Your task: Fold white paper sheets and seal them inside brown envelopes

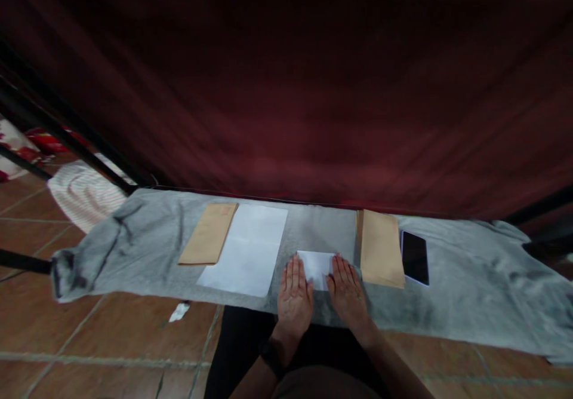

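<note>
A small folded white sheet of paper (317, 267) lies on the grey cloth between my two hands. My left hand (294, 297) rests flat on its left edge, fingers stretched forward. On the right edge lies my right hand (347, 291), also flat with the fingers extended. Left of my hands is a larger flat white sheet (253, 249), partly under a brown envelope (209, 232). Close to my right hand sits a stack of brown envelopes (382, 246).
A grey cloth (470, 285) covers the long narrow surface. Right of the envelope stack lies a dark-screened phone or tablet (415, 257). A dark red curtain (313, 118) hangs behind. Black metal bars (27, 261) stand at the left. A white scrap (179, 312) is on the tiled floor.
</note>
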`<state>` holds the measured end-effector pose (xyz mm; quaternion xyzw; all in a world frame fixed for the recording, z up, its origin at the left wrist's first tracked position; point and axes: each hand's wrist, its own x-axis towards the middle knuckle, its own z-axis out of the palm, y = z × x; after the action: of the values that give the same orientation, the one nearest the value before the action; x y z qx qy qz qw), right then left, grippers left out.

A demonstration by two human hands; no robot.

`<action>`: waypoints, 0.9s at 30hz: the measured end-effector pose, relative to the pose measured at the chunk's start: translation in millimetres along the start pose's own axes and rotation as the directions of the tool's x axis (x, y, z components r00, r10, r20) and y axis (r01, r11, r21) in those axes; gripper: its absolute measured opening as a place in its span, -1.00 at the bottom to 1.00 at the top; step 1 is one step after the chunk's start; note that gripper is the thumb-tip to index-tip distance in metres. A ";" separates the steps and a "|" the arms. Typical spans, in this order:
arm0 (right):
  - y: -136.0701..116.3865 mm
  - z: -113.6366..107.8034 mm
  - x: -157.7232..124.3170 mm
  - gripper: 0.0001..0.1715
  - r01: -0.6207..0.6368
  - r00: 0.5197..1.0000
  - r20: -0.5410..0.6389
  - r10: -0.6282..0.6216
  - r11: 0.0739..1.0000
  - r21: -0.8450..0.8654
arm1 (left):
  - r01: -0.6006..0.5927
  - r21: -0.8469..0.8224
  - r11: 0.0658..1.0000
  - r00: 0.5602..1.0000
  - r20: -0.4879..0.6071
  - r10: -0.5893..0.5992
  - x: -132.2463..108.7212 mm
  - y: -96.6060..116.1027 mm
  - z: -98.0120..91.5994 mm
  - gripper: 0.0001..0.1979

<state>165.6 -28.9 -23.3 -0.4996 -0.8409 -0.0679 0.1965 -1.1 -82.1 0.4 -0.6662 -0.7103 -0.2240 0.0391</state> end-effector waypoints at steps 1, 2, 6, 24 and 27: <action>0.0 0.5 -0.3 -0.32 0.006 1.000 -0.003 -0.006 1.000 0.010 | -0.030 -0.013 0.999 0.999 0.016 0.030 3.1 4.2 1.0 -0.33; -0.1 0.9 -0.5 -0.32 0.007 1.000 -0.007 -0.007 1.000 0.019 | -0.071 -0.026 0.997 0.997 0.029 0.072 7.3 8.2 2.9 -0.33; -0.2 2.1 -1.5 -0.34 -0.003 1.000 -0.018 0.003 1.000 0.029 | -0.163 -0.034 0.986 0.984 0.065 0.165 26.0 15.5 14.2 -0.36; -24.4 -0.1 17.8 -0.42 0.080 0.993 0.076 -0.093 0.985 0.156 | -0.115 0.035 0.993 0.988 0.105 0.111 19.5 -4.1 14.1 -0.36; -18.4 -2.1 15.2 -0.41 0.086 0.992 0.083 -0.099 0.985 0.148 | -0.128 0.032 0.991 0.982 0.142 0.122 20.9 -4.6 10.6 -0.38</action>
<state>143.7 -26.2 -13.9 -0.4472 -0.8739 0.0065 0.1907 -5.3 -58.9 -3.0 -0.7227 -0.6724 -0.1594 0.0169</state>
